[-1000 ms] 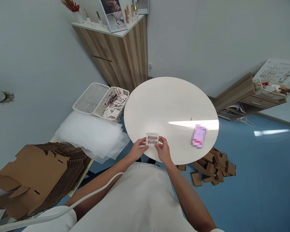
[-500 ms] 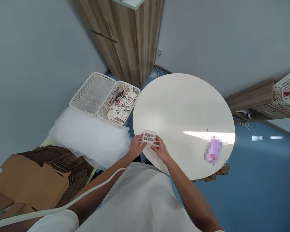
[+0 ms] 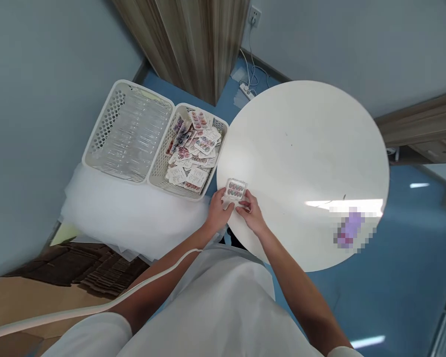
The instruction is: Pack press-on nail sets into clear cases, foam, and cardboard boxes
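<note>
A small clear plastic case of press-on nails (image 3: 236,189) is near the left edge of the round white table (image 3: 301,148). Two rows of coloured nails show through its lid. My left hand (image 3: 217,212) grips its left side and lower corner, fingers bent. On the opposite side, the bent fingers of my right hand (image 3: 253,216) hold the lower right corner. Whether the case rests on the tabletop or is held just above it, I cannot tell. To the left, a white basket (image 3: 188,194) contains many nail cards (image 3: 198,153).
Another white basket (image 3: 91,148) holds clear plastic cases (image 3: 134,134). White translucent sheets (image 3: 134,213) are stacked below it, beside folded cardboard boxes (image 3: 59,297). A blurred purple object (image 3: 350,229) lies on the table's right side. A pale cord crosses my left arm.
The view has tilted down and shifted, so the baskets look larger and the table sits further right. Both hands still hold the case, and they now sit lower around it.
</note>
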`<state>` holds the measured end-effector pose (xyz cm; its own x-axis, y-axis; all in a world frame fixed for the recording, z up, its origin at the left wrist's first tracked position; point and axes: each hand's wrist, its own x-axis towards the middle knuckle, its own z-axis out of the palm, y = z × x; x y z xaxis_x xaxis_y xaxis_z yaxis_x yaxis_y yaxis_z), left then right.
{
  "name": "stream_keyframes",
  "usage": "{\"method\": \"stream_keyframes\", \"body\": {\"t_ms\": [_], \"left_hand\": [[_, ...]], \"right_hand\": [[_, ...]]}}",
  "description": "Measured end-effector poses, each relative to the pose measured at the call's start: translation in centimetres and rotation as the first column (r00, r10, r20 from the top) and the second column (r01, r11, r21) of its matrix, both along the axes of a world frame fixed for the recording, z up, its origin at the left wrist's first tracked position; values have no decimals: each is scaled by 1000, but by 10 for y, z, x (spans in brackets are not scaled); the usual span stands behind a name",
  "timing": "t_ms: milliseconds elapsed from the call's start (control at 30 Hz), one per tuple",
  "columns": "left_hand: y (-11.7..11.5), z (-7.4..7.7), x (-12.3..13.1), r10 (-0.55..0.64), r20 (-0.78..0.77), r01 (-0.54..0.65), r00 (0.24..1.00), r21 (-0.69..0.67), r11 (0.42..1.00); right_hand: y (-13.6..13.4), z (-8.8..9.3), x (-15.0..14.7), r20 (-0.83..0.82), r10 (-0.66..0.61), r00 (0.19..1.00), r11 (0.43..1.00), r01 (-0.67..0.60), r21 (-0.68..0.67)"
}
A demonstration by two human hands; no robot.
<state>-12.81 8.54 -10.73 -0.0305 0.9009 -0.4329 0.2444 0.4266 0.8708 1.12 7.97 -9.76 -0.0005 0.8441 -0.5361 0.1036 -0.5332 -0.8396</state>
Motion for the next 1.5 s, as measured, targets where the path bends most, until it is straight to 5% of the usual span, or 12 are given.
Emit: {"method": "stream_keyframes", "body": {"t_ms": [300,667,1500], "left_hand": [[22,-7,-3,10,66,-15,998,78,997],[39,-6,-3,-53,-45,58,998,141,988],[29,-8,-3,-37,19,35,999,125,992]], "right_hand": [[34,3,-16,-20,-66,998,997,67,46],[53,-2,-18,3,-70,998,996,69,56],[32,8,-14,-91,-120,989,992,122,15]]}}
